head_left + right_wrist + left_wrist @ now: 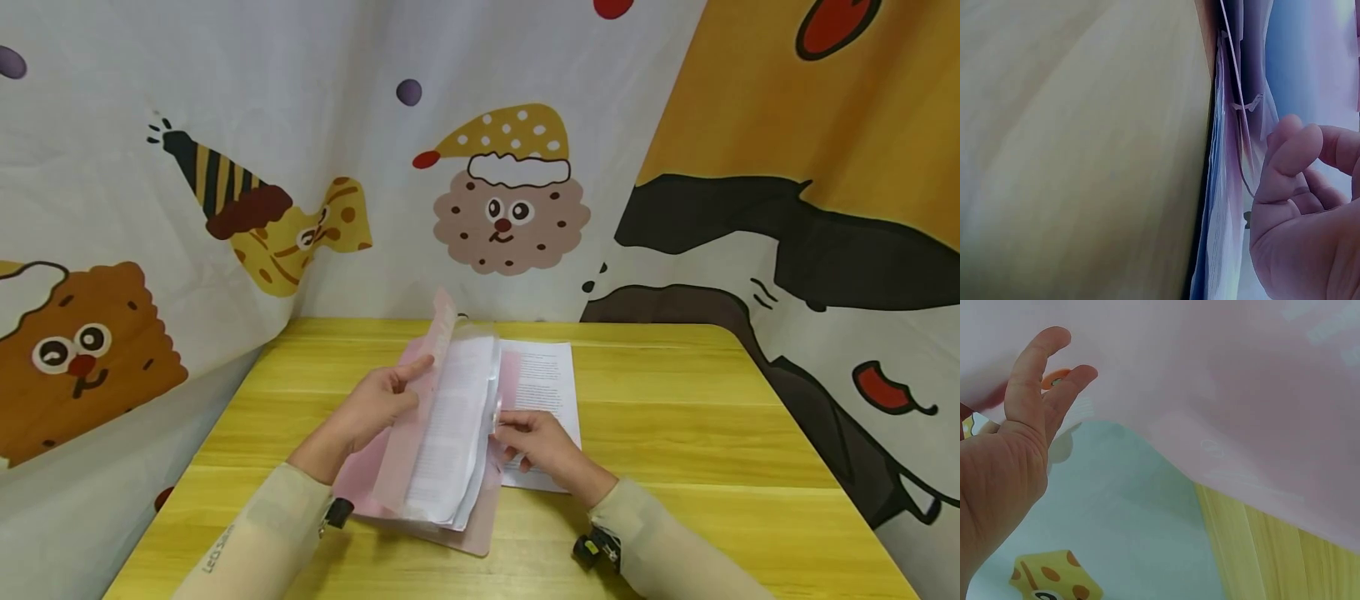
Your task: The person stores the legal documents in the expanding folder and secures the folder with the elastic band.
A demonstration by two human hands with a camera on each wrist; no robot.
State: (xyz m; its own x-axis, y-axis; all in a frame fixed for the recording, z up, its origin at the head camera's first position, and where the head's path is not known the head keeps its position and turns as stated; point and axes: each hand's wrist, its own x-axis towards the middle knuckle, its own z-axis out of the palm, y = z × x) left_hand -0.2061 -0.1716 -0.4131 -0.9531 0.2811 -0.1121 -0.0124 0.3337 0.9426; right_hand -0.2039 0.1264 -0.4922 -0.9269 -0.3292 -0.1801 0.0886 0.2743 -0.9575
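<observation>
A pink folder (480, 533) lies open and slanted on the table, with clear sleeves (457, 417) of printed sheets inside. My left hand (378, 400) touches the raised pink cover (412, 442) from its left side, index finger extended. In the left wrist view, two fingers of that hand (1029, 412) stand against the pink sheet (1210, 381). At the sleeves' right edge, my right hand (543, 446) pinches between thumb and fingers. The right wrist view shows this hand (1297, 200) beside the upright edges; what lies between its fingertips is partly hidden.
A stack of printed paper (551, 383) lies under the folder's right side. The yellow wood-grain table (675, 417) meets a cartoon-printed curtain (360, 67) at its back edge. Both wrists carry small black cameras.
</observation>
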